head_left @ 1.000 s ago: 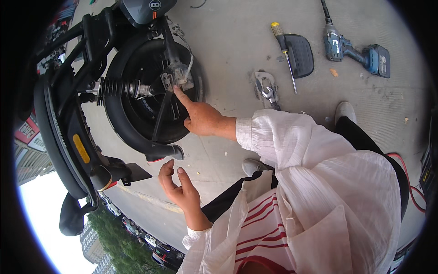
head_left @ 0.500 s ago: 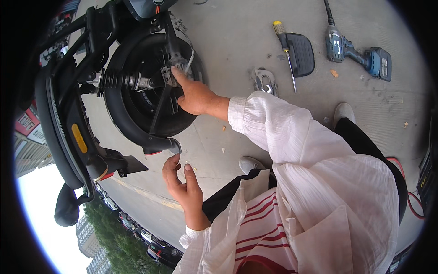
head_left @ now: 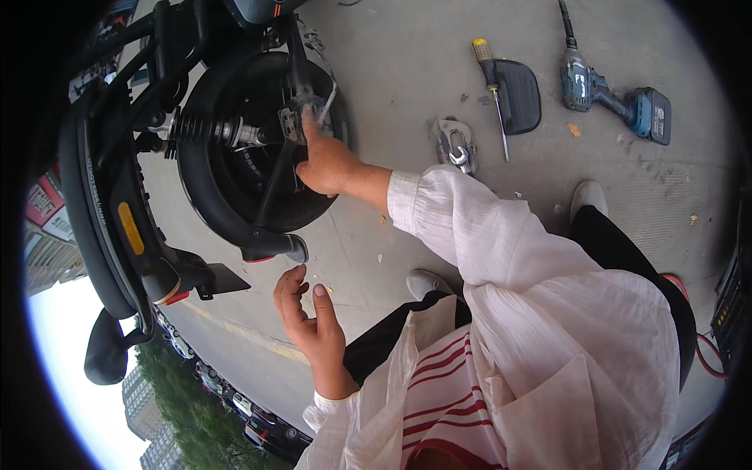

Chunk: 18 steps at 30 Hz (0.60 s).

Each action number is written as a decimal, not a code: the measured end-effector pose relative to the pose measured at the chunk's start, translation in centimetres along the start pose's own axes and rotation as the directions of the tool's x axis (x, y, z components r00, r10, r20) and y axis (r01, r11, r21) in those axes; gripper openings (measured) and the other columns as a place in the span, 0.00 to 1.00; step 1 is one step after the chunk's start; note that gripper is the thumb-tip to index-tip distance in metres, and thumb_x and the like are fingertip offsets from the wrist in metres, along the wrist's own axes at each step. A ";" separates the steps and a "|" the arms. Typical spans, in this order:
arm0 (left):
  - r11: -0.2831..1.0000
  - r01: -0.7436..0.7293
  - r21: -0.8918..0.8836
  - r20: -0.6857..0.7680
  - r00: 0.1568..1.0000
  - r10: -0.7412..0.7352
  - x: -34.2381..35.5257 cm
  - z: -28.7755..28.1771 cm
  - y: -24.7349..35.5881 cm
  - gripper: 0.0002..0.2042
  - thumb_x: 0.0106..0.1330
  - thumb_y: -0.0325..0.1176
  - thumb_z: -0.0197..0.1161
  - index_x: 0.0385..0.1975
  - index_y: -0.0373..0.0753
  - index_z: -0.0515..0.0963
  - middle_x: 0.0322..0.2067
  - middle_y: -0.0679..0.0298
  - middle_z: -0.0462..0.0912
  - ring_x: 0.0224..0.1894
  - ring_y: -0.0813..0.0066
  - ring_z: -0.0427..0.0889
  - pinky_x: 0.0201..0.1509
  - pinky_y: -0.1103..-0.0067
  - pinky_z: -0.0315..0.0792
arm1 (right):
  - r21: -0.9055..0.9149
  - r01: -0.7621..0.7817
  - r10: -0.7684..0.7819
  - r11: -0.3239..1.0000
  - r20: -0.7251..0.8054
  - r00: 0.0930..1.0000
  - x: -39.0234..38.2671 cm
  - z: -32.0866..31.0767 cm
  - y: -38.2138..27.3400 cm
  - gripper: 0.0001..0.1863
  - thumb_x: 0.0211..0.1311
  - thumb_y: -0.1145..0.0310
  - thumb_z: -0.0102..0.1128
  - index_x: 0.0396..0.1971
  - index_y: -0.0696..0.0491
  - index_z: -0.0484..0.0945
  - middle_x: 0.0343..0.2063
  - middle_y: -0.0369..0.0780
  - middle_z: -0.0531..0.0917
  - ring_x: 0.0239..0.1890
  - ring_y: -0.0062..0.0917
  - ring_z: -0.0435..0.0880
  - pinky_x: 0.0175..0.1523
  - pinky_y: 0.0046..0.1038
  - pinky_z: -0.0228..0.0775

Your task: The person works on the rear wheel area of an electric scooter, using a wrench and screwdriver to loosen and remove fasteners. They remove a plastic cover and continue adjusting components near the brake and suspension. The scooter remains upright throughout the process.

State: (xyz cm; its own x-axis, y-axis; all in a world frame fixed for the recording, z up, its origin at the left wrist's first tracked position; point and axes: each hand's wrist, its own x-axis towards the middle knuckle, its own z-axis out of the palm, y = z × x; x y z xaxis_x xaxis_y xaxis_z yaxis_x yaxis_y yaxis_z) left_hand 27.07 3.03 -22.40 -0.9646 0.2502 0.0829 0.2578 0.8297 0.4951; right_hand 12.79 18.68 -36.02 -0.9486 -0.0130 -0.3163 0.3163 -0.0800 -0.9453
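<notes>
A black rear wheel [head_left: 258, 168] of a scooter or motorbike stands at the left under a black fender. My right hand [head_left: 329, 164] reaches across to its hub. The index finger is stretched out at the silver axle fitting [head_left: 307, 103], beside a small metal bracket [head_left: 288, 124]; the other fingers are partly hidden, and I see nothing held. Below the grey fender tip [head_left: 297, 249] my left hand [head_left: 312, 325] hovers in the air, holding nothing, its thumb apart from the loosely bent fingers. A black coil shock absorber [head_left: 207, 133] runs towards the wheel.
On the concrete at the right lie a yellow-handled screwdriver [head_left: 495, 94], a black footrest-like pad [head_left: 521, 98] and a blue cordless impact wrench [head_left: 603, 90]. A wrench [head_left: 460, 157] rests on a metal bracket plate [head_left: 450, 133]. My shoes stand nearby; a red hose [head_left: 709, 352] curves at the right.
My right index finger has shifted slightly right, from beside the small bracket onto the axle fitting. My left hand stays almost in place. The whole view has moved a little.
</notes>
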 end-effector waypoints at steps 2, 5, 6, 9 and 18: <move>1.000 0.005 0.001 0.013 1.000 -0.005 -0.3 0.0 0.1 0.13 0.67 0.26 0.61 0.50 0.33 0.77 0.52 0.54 0.78 0.51 0.63 0.76 0.49 0.72 0.72 | -0.002 -0.005 0.005 1.000 -0.010 1.000 0.2 0.4 0.4 0.51 0.61 0.71 0.53 0.72 0.62 0.24 0.40 0.61 0.82 0.33 0.44 0.86 0.47 0.37 0.78; 1.000 0.008 -0.013 0.010 1.000 -0.008 -0.1 0.3 -0.4 0.13 0.67 0.27 0.61 0.50 0.33 0.77 0.52 0.54 0.78 0.51 0.63 0.76 0.50 0.72 0.72 | 0.046 -0.066 0.058 0.997 0.168 0.984 -2.3 0.7 -1.0 0.49 0.62 0.72 0.51 0.72 0.61 0.25 0.38 0.58 0.83 0.24 0.41 0.85 0.39 0.36 0.81; 1.000 0.011 -0.019 0.008 1.000 -0.011 -0.2 0.3 -0.4 0.13 0.67 0.27 0.61 0.50 0.33 0.77 0.52 0.54 0.78 0.50 0.63 0.76 0.50 0.72 0.72 | 0.091 -0.054 0.044 0.994 0.107 0.993 -1.7 0.1 -1.2 0.49 0.62 0.73 0.51 0.72 0.60 0.25 0.38 0.58 0.83 0.23 0.41 0.85 0.37 0.35 0.81; 1.000 0.021 -0.008 0.037 0.999 -0.021 -0.3 -0.3 0.1 0.13 0.67 0.27 0.61 0.50 0.33 0.77 0.52 0.54 0.77 0.50 0.63 0.76 0.50 0.72 0.72 | 0.246 -0.082 0.086 0.966 -0.004 0.996 0.8 -1.8 -1.0 0.49 0.62 0.75 0.49 0.73 0.57 0.24 0.42 0.61 0.81 0.19 0.39 0.83 0.28 0.33 0.82; 0.999 0.030 -0.031 0.051 0.998 -0.028 0.1 0.2 0.3 0.12 0.67 0.26 0.61 0.48 0.33 0.78 0.51 0.54 0.78 0.51 0.64 0.76 0.49 0.73 0.73 | 0.229 -0.111 0.105 0.967 0.037 0.994 0.3 -1.4 -1.6 0.49 0.62 0.75 0.50 0.73 0.56 0.26 0.40 0.52 0.83 0.21 0.33 0.83 0.25 0.29 0.82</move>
State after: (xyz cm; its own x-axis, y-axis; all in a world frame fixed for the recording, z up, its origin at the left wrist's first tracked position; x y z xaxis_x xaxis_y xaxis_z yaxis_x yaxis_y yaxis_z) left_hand 27.03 3.36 -22.41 -0.9675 0.2519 0.0246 0.2271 0.8210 0.5238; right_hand 12.04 20.20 -34.70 -0.9100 -0.0580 -0.4106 0.4079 -0.3039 -0.8610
